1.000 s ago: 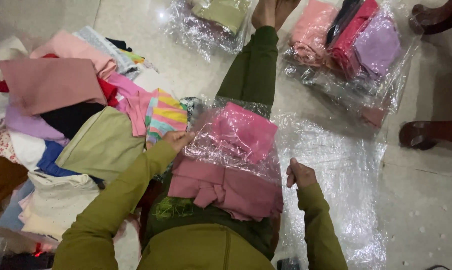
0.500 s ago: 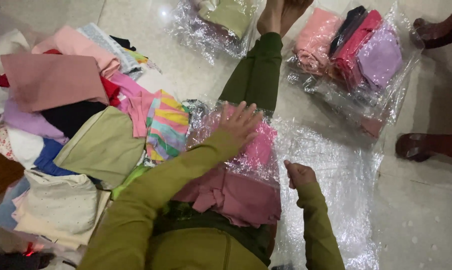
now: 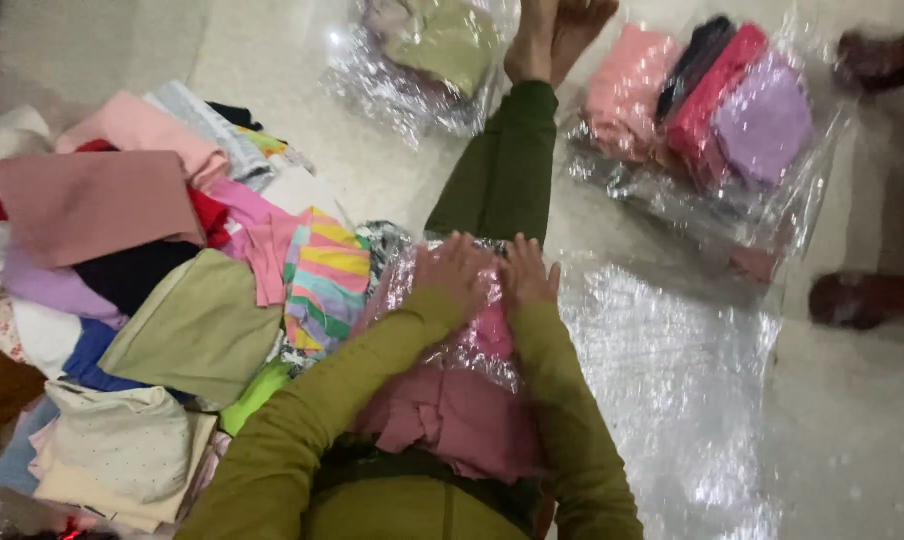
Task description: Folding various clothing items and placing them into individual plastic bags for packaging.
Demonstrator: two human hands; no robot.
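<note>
pink folded garments (image 3: 472,415) | half inside clear plastic bag (image 3: 427,275) | on lap, flat

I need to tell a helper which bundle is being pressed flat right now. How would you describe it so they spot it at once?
Start from the big heap of loose clothes on the left; just to its right, in front of the person's lap, lies a pink bundle in clear plastic. The left hand and right hand lie flat on it, side by side. The other wrapped bundles lie farther off, untouched.

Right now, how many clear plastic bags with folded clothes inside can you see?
3. One bag lies under both hands, one at the top centre by the foot, one at the top right. More may be hidden under the pile.
</note>
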